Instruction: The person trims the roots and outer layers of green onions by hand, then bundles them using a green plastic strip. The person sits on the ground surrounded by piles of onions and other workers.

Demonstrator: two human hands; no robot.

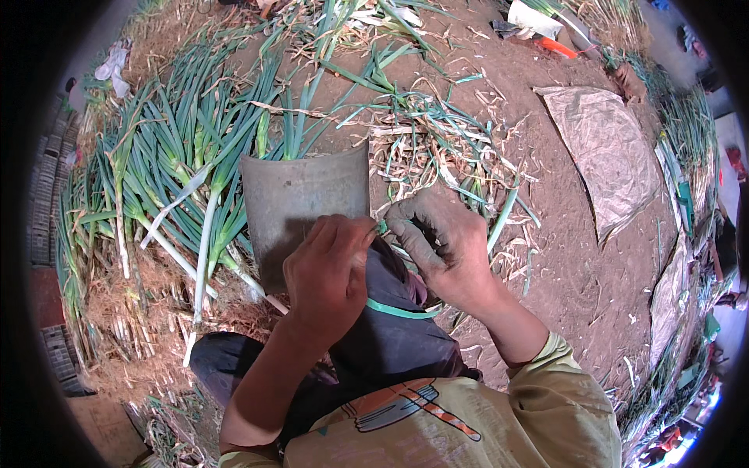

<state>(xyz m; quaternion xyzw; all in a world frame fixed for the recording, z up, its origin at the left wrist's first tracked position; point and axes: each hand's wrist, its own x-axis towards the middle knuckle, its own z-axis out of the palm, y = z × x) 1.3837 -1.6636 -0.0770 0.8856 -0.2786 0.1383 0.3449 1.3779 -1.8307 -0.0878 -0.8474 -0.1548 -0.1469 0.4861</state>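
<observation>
My left hand [327,269] and my right hand [447,243] meet in front of me above my knee. Between their fingertips a small piece of a green strip [404,312] shows, and both hands pinch it. The strip's lower part hangs in a loop over my dark trousers; whether it is plastic tape or a leaf I cannot tell. Just beyond my left hand stands a curved grey plate [304,187], partly in shadow. To its left lie long green onions [202,251] with white stalks and green leaves.
A heap of trimmed leaves and dry husks [433,140] lies on the soil beyond my right hand. Further right, a woven sack [608,152] is spread flat. Rooty onion bundles [123,327] line the left side. At top right is an orange-handled tool [556,47].
</observation>
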